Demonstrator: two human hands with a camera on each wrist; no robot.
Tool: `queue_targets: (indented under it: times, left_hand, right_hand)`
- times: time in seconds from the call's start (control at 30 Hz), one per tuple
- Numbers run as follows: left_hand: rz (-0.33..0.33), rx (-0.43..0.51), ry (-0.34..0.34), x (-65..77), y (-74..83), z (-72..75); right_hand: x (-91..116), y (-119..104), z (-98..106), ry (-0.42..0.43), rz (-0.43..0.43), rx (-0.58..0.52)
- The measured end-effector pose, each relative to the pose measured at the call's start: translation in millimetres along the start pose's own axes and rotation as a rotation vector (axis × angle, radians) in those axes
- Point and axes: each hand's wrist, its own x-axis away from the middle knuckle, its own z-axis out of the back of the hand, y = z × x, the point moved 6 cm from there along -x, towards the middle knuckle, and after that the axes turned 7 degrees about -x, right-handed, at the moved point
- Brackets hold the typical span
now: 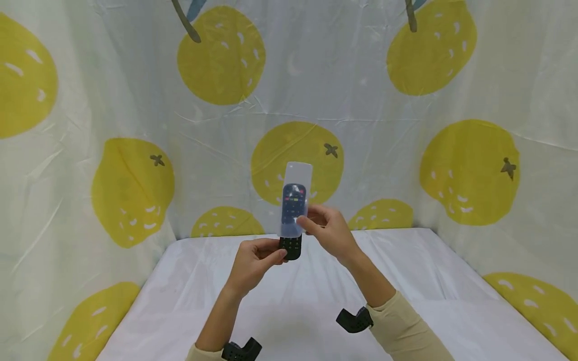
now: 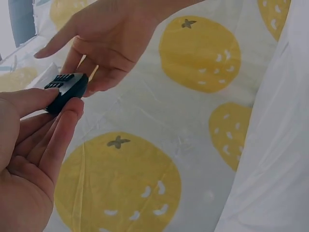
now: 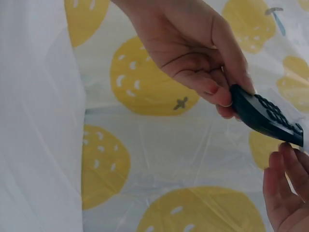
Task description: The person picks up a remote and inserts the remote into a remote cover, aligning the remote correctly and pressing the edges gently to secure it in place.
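Note:
A black remote control (image 1: 291,246) stands nearly upright in front of me, most of it inside a translucent plastic sleeve (image 1: 298,172). Its lower end sticks out of the sleeve, and the sleeve's upper part holds no remote. My left hand (image 1: 254,261) pinches that bare lower end, thumb in front and fingers behind. Higher up on the right side, my right hand (image 1: 333,231) holds the sleeve's edge, its thumb on the front. In the left wrist view the keypad end of the remote (image 2: 67,92) shows, while the sleeve is mostly hidden behind it.
Below the hands lies a white-covered table surface (image 1: 289,311). A pale curtain (image 1: 361,100) printed with yellow fruit hangs behind and along both sides. Black wrist mounts (image 1: 354,321) sit by both sleeve cuffs.

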Motion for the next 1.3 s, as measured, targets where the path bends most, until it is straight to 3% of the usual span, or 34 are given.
queue_targets:
  times: [0.13, 0.3, 0.4, 0.5, 0.57, 0.63, 0.7, 0.8, 0.87, 1.03, 1.3]
  left_hand:
    - [-0.001, 0.032, 0.039, -0.2, 2.7, -0.8]
    - [0.01, 0.024, 0.018, -1.5, 6.1, -0.6]
    - [0.051, -0.045, -0.055, -2.8, 7.9, 4.1]
    - [0.105, -0.17, -0.159, -4.6, 8.9, 8.9]
    - [0.13, -0.253, -0.187, -7.0, 10.2, 12.9]
    - [0.145, -0.284, -0.151, -11.6, 13.1, 18.5]
    - [0.139, -0.267, -0.073, -17.1, 18.1, 24.4]
    - [0.094, -0.204, 0.032, -23.6, 25.2, 30.4]
    - [0.047, -0.174, 0.062, -27.3, 30.0, 30.5]
    - [-0.038, -0.155, 0.07, -30.0, 34.3, 25.3]
    - [-0.029, -0.163, 0.066, -27.0, 29.4, 16.7]
  right_hand:
    - [10.2, 5.9, -6.2, -0.071, 0.011, 0.08]
    - [15.9, 7.4, -11.9, -0.085, 0.036, 0.086]
    - [19.0, 9.5, -15.9, -0.096, 0.036, 0.062]
    - [24.2, 12.9, -19.8, -0.122, 0.057, 0.069]
    - [28.1, 15.1, -21.3, -0.132, 0.08, 0.088]
    - [30.3, 16.8, -22.3, -0.135, 0.094, 0.107]
    - [31.5, 17.4, -23.1, -0.138, 0.096, 0.116]
    - [33.5, 16.8, -25.7, -0.147, 0.094, 0.134]
    - [34.9, 15.8, -26.7, -0.153, 0.095, 0.135]
    - [38.0, 15.1, -29.6, -0.168, 0.111, 0.126]
    - [46.0, 18.7, -26.9, -0.137, 0.111, 0.137]
